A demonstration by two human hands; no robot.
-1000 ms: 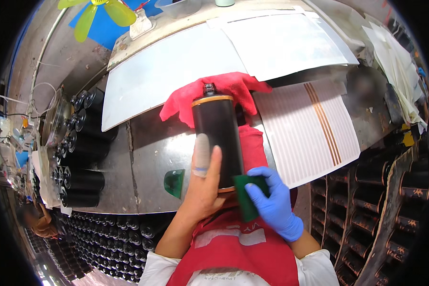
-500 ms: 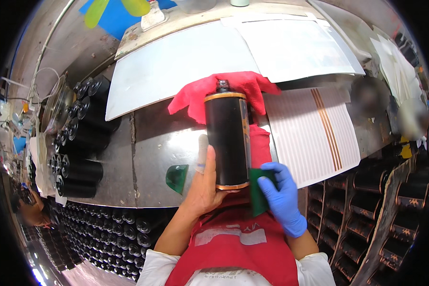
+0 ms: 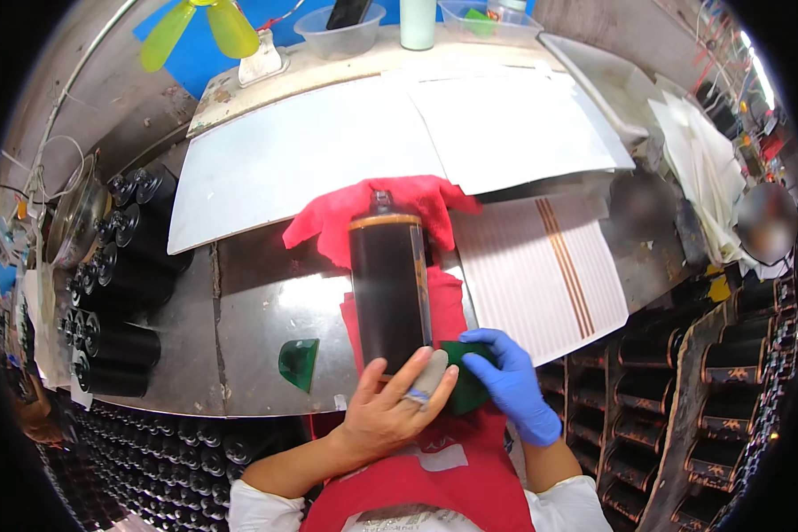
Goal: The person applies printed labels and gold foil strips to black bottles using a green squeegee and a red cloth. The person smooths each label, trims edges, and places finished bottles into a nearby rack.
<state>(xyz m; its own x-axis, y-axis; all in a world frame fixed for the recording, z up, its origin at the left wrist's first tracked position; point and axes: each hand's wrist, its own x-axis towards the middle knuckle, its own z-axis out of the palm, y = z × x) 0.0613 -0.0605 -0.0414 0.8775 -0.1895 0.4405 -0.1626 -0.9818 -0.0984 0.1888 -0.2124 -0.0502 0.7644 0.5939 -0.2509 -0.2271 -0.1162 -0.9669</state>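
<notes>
A large black bottle (image 3: 386,293) with a gold band near its neck lies on red cloth (image 3: 319,222), neck pointing away from me. My left hand (image 3: 395,408) is closed over the bottle's near end, and one of its fingers wears a greyish cover. Just right of that end, my right hand (image 3: 516,390), in a blue glove, grips a dark green scraper (image 3: 463,377) between thumb and fingers. The scraper is beside the bottle's lower edge; whether they touch I cannot tell. A second green scraper (image 3: 299,363) rests on the metal table to the left.
A striped sheet (image 3: 528,275) with brown lines lies to the right. White boards (image 3: 310,151) cover the far table. Several black bottles (image 3: 120,355) lie stacked at left, more on racks (image 3: 674,426) at right. At the back are plastic tubs (image 3: 341,35) and a green fan (image 3: 195,27).
My left hand has moved from the bottle's left side round to its near end. The right hand still holds the scraper close by. The view has tilted up and shifted right.
</notes>
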